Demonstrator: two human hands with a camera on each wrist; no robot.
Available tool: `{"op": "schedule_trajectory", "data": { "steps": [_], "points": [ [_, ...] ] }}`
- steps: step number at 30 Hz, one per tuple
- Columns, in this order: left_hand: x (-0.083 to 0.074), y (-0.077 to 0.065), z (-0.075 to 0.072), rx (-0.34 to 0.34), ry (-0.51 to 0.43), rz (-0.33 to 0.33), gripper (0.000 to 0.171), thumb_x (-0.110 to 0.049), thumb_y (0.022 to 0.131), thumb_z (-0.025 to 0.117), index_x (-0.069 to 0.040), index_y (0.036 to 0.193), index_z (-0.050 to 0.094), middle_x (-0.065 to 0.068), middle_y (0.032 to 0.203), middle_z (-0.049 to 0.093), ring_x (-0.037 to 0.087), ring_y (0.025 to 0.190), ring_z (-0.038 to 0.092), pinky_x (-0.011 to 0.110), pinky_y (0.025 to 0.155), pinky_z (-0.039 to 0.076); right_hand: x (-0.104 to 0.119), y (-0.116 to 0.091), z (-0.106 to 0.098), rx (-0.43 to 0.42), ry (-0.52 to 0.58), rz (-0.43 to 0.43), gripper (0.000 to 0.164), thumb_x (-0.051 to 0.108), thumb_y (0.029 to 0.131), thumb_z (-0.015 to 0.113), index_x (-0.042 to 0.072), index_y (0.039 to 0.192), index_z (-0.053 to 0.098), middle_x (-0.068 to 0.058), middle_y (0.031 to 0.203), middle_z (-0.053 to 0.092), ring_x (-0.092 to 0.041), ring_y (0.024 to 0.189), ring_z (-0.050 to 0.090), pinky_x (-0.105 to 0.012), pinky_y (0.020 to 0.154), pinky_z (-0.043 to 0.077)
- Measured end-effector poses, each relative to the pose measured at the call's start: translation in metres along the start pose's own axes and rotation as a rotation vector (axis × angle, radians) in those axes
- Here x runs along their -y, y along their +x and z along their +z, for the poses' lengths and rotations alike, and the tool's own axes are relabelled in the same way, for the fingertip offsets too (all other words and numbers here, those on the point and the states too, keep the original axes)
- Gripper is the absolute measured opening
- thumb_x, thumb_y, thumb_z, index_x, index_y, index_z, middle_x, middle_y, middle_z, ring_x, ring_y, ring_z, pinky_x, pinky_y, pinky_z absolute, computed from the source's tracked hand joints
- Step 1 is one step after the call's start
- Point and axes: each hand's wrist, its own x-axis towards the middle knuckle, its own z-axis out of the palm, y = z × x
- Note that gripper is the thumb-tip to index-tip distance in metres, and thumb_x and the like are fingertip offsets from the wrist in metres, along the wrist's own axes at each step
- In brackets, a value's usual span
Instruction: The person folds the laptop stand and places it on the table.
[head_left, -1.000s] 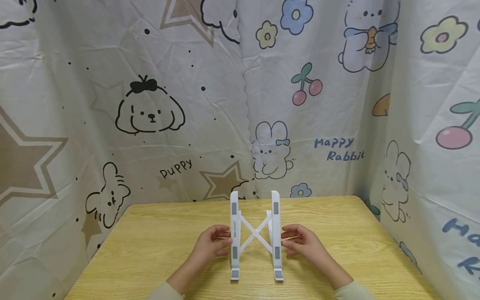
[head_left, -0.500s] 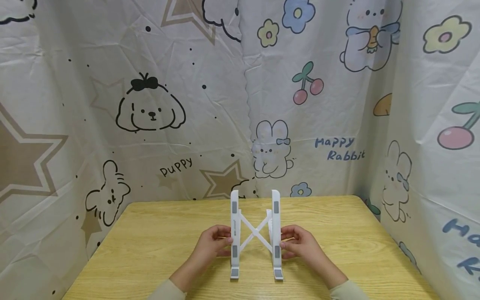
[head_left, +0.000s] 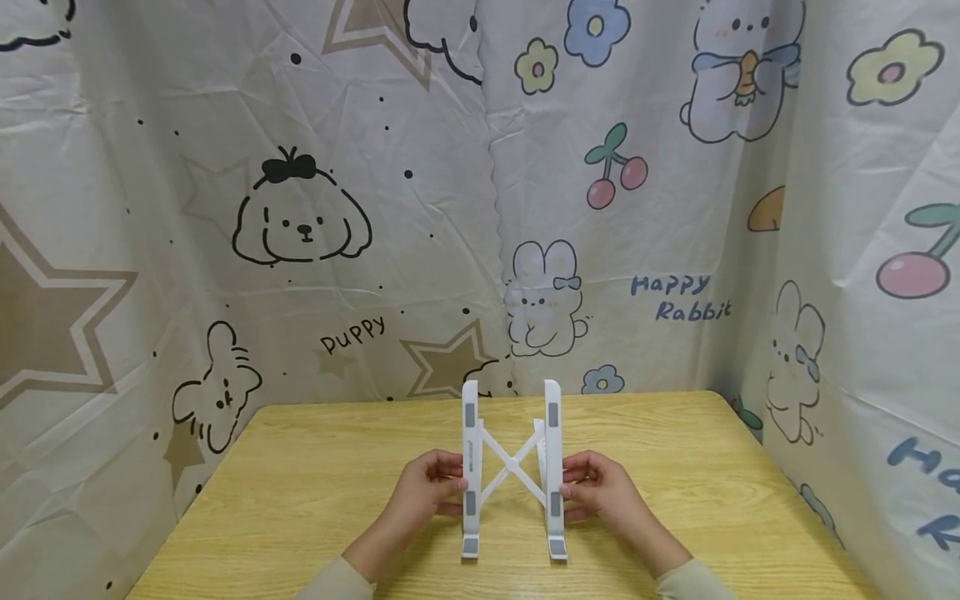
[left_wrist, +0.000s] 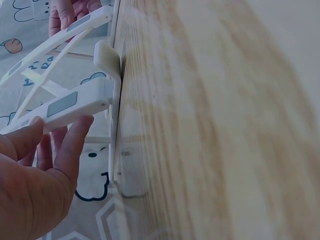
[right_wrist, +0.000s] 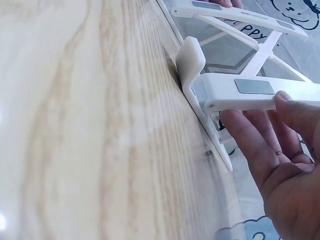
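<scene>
Both left hand and right hand have closed in slightly over the last second; each now pinches its nearer side rail, so the white stand is held from two sides. Stand sits between them on the wooden table, printed curtain beyond.
</scene>
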Motion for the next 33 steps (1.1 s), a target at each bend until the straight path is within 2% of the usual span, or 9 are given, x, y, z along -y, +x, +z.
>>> {"op": "schedule_trajectory", "data": {
  "steps": [9, 21, 33],
  "points": [
    [0.002, 0.002, 0.005, 0.011, -0.001, 0.033, 0.033, 0.001, 0.093, 0.072, 0.006, 0.123, 0.060, 0.013, 0.107, 0.061, 0.018, 0.088, 0.064, 0.047, 0.072, 0.064, 0.000, 0.000, 0.007, -0.007, 0.022, 0.002, 0.043, -0.002, 0.089, 0.075, -0.009, 0.126, 0.054, -0.013, 0.104, 0.064, -0.023, 0.088, 0.070, -0.053, 0.075, 0.063],
    [0.001, 0.003, 0.014, -0.020, 0.034, 0.045, 0.030, 0.002, 0.093, 0.071, 0.004, 0.121, 0.061, 0.013, 0.106, 0.061, 0.018, 0.088, 0.063, 0.051, 0.074, 0.064, -0.004, 0.004, 0.014, -0.018, 0.024, -0.013, 0.043, -0.003, 0.088, 0.076, -0.009, 0.125, 0.055, -0.014, 0.104, 0.064, -0.024, 0.088, 0.070, -0.053, 0.074, 0.064],
    [0.000, 0.005, 0.026, -0.023, 0.081, 0.081, 0.027, 0.004, 0.093, 0.070, 0.003, 0.118, 0.061, 0.016, 0.106, 0.060, 0.017, 0.086, 0.061, 0.050, 0.070, 0.064, -0.003, 0.010, 0.031, -0.007, 0.032, -0.025, 0.042, -0.002, 0.089, 0.076, -0.009, 0.126, 0.055, -0.014, 0.104, 0.065, -0.023, 0.087, 0.070, -0.053, 0.073, 0.064]
  ]
}}
